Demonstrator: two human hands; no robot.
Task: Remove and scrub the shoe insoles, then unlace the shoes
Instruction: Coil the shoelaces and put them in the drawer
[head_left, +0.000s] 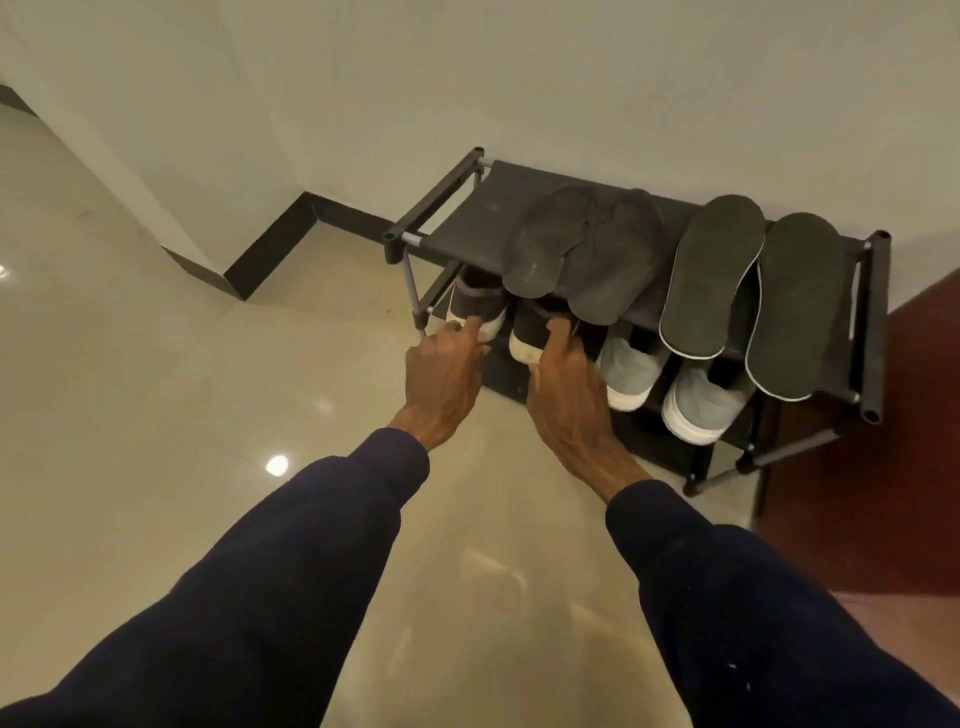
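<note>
A dark pair of shoes with white soles stands heel-out at the left end of the shoe rack's (467, 218) lower shelf. My left hand (441, 379) has its thumb and forefinger on the heel of the left dark shoe (475, 301). My right hand (566, 400) has its fingers hooked over the heel of the right dark shoe (524, 340). The fronts of both shoes, their laces and their insides are hidden under the top shelf.
A grey pair of shoes (631, 369) sits to the right on the same shelf. On top lie dark grey flip-flops (587, 249) and two flat black slippers with pale edges (711, 270). The rack stands against a white wall on glossy beige floor tiles (182, 389); a reddish-brown surface (909, 441) is at right.
</note>
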